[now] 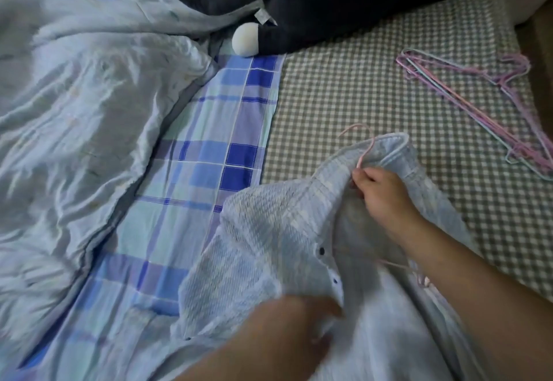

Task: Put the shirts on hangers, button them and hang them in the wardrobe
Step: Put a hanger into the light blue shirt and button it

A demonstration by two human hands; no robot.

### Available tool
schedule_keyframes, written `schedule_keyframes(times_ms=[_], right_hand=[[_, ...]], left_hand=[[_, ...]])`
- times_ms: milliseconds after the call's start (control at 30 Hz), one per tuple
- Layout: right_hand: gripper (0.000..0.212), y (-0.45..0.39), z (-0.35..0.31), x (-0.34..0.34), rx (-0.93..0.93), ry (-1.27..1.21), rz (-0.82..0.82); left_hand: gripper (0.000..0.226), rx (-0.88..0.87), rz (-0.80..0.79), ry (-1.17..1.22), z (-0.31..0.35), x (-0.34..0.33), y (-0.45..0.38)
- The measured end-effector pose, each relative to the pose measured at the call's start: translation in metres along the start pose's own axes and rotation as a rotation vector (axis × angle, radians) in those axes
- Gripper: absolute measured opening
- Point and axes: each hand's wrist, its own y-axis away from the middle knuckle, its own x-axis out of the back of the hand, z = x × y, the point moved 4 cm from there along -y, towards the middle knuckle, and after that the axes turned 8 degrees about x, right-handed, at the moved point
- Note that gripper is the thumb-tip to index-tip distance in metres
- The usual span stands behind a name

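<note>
Head view: a pale blue shirt (269, 231) lies on the bed (344, 105). The right hand (380, 195) pinches a pink hanger (366, 148) at the collar. The left hand (296, 326) grips the shirt's front edge. More hangers (484, 105) lie well apart.

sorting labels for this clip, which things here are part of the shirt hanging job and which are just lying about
Job: shirt; pink hanger inside it, held by right hand; left hand on shirt front; spare hangers.

Lying about: quilt; plaid sheet; dark plush toy.
</note>
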Motion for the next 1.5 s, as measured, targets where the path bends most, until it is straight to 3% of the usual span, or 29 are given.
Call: schedule_keyframes(times_ms=[100, 133, 167, 233, 367, 500, 567, 633, 700, 767, 833, 967, 1033, 1100, 1167, 1267, 1367, 1433, 1500], right_hand=[[0.041, 0.001, -0.011, 0.016, 0.049, -0.115, 0.029], [0.042, -0.001, -0.019, 0.018, 0.078, -0.141, 0.034], [0.044, -0.002, -0.028, 0.017, 0.116, -0.154, 0.038], [0.046, -0.005, -0.048, 0.011, 0.166, -0.157, 0.017], [0.044, -0.002, -0.052, -0.004, 0.12, -0.083, -0.136], [0.041, -0.019, -0.012, 0.039, -0.099, 0.159, 0.095], [0.077, -0.027, 0.008, 0.049, -0.328, 0.151, -0.015], [0.107, -0.028, 0.016, 0.036, -0.406, 0.196, -0.204], [0.097, -0.027, 0.02, 0.021, -0.375, 0.399, -0.315], [0.062, -0.035, 0.02, 0.022, -0.34, 0.657, -0.327], [0.034, -0.044, 0.022, 0.051, -0.355, 0.732, -0.188], [0.03, -0.034, 0.033, 0.152, -0.374, 0.494, 0.257], [0.025, -0.011, 0.014, 0.189, -0.209, 0.496, 0.464], [0.02, 0.005, -0.016, 0.209, 0.058, 0.637, 0.547], [0.016, 0.013, -0.045, 0.216, 0.215, 0.731, 0.479], [0.026, 0.005, -0.068, 0.219, 0.127, 0.597, 0.409], [0.025, -0.001, -0.079, 0.163, 0.121, 0.386, 0.301], [0.026, 0.002, -0.068, 0.099, 0.133, 0.434, -0.05], [0.046, 0.019, -0.037, 0.036, 0.025, 0.519, -0.544]], left_hand=[[0.022, 0.049, 0.702, 0.118, -0.039, 0.05, -0.013], [0.028, 0.022, 0.84, 0.034, -0.049, 0.067, -0.022], [0.037, 0.002, 0.879, -0.072, -0.056, 0.081, -0.036], [0.049, -0.014, 0.777, -0.244, -0.053, 0.102, -0.07], [0.02, -0.063, 0.435, -0.346, -0.035, 0.094, -0.117], [0.029, -0.334, 0.417, -0.349, -0.043, 0.085, -0.095], [0.032, -0.391, 0.376, -0.302, -0.05, 0.075, -0.08], [0.031, -0.444, 0.369, -0.299, -0.055, 0.067, -0.069], [0.032, -0.471, 0.402, -0.32, -0.056, 0.066, -0.065], [0.033, -0.451, 0.433, -0.312, -0.057, 0.069, -0.066], [0.033, -0.428, 0.475, -0.288, -0.061, 0.074, -0.065], [0.044, -0.36, 0.523, -0.205, -0.064, 0.088, -0.066], [0.045, -0.392, 0.541, -0.268, -0.047, 0.096, -0.071], [0.043, -0.427, 0.609, -0.402, -0.025, 0.109, -0.081], [0.041, -0.327, 0.633, -0.493, -0.01, 0.13, -0.094], [0.042, -0.054, 0.631, -0.46, 0.001, 0.158, -0.113], [0.037, 0.007, 0.702, -0.333, 0.013, 0.161, -0.14], [0.038, 0.137, 0.664, -0.295, 0.006, 0.149, -0.162], [0.036, 0.269, 0.505, -0.282, -0.014, 0.12, -0.186]])
